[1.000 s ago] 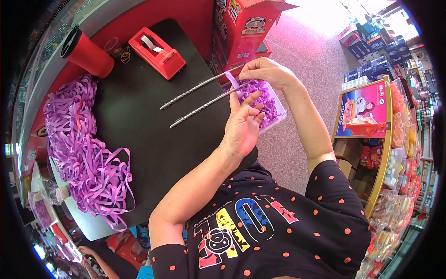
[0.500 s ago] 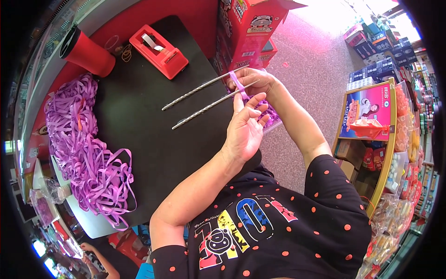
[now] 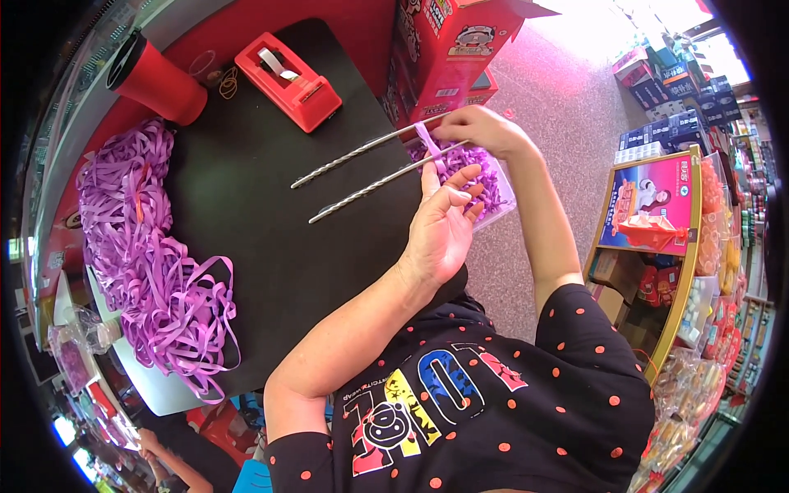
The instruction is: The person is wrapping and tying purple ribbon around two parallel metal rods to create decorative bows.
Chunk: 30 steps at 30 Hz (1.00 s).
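A: Biggest thing first: the black counter [image 3: 246, 214] fills the middle and left of the frame, with a red border along its upper left edge.

B: And on its left side, that heap of purple ribbon [image 3: 148, 255], loose flat strips looping and spilling toward the lower left.

A: Upper centre now, the red cardboard box [image 3: 448, 49] stands just beyond the counter's edge. Left of it sits the red tape dispenser [image 3: 288, 82], and further upper left a red cup [image 3: 156, 78].

B: Down to the action, right of centre. A clear tub [image 3: 493, 185] of small purple curled pieces sits at the counter's right edge, partly hidden by the hands.

A: Two thin twisted metal rods [image 3: 362, 168], silvery, lie side by side, slanting from the middle of the counter up toward the right.

B: The right hand [image 3: 481, 131] is closed around the rods' upper ends, above the tub.

A: The left hand [image 3: 444, 230] is spread, palm showing, its fingers reaching up to the rods.

B: And the smallest bit: a narrow purple ribbon strip [image 3: 429, 148] wound across both rods, just between the two hands. Whether the left fingertips pinch it, I cannot tell.
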Motion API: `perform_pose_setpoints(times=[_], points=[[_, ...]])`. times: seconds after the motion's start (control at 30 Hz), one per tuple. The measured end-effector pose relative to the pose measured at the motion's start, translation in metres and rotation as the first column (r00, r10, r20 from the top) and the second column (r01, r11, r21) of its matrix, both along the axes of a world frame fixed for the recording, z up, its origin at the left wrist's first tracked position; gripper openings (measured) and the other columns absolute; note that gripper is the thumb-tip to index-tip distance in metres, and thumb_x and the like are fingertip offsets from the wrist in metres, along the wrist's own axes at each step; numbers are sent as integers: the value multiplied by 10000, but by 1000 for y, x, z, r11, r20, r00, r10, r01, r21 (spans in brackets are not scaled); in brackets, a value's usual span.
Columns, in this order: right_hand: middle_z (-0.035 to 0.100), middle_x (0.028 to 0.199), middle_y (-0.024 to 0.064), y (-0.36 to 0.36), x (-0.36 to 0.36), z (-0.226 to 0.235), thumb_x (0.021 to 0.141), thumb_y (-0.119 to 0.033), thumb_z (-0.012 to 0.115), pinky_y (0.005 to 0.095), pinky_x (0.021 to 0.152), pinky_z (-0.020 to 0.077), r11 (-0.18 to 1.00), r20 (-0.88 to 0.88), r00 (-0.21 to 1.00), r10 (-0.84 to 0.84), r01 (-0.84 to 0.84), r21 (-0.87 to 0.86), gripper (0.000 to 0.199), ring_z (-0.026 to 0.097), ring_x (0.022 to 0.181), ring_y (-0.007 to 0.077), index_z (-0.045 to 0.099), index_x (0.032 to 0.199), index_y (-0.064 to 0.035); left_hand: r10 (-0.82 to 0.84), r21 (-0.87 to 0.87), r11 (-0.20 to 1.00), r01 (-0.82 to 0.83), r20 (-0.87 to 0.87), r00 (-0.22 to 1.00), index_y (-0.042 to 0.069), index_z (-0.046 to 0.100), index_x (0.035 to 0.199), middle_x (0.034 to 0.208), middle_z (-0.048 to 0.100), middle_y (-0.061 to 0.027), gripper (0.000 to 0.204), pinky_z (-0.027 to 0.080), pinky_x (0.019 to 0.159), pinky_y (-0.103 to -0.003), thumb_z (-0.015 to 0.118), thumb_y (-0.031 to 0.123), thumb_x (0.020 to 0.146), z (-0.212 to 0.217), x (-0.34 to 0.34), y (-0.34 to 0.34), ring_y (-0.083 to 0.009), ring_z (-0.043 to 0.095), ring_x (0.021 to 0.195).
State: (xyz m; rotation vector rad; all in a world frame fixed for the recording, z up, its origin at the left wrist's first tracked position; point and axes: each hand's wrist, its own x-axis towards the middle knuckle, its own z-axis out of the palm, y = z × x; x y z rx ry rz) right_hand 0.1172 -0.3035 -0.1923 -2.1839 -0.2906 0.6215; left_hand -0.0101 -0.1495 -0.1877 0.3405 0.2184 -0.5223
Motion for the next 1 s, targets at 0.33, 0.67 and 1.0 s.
perform_pose_setpoints(times=[0.33, 0.67, 1.0], points=[[547, 989, 72, 34, -29, 66, 703, -94, 676, 328, 772, 509, 824, 653, 505, 564, -402, -400, 224, 592, 924, 249, 657, 926, -87, -5, 2, 1000, 5, -27, 1000, 248, 191, 1433, 1237, 483, -55, 799, 338, 947, -393, 563, 61, 750, 1, 2, 0, -209, 439, 1092], [571, 976, 64, 14, -22, 54, 718, -68, 636, 328, 754, 522, 855, 735, 450, 507, -370, -363, 195, 607, 904, 239, 662, 911, -73, -22, 21, 1000, 22, 22, 1000, 263, 163, 1446, 1237, 488, -62, 825, 329, 957, -392, 553, 47, 752, -3, 0, 3, -215, 436, 1101], [570, 1004, 78, 9, -29, 47, 726, -61, 650, 337, 814, 504, 923, 809, 454, 373, -270, -274, 320, 585, 939, 239, 686, 1038, -125, -9, 14, 1000, 9, 27, 1000, 257, 147, 1449, 1250, 469, -80, 811, 301, 976, -414, 523, 58, 759, -1, 3, -3, -225, 416, 1117]])
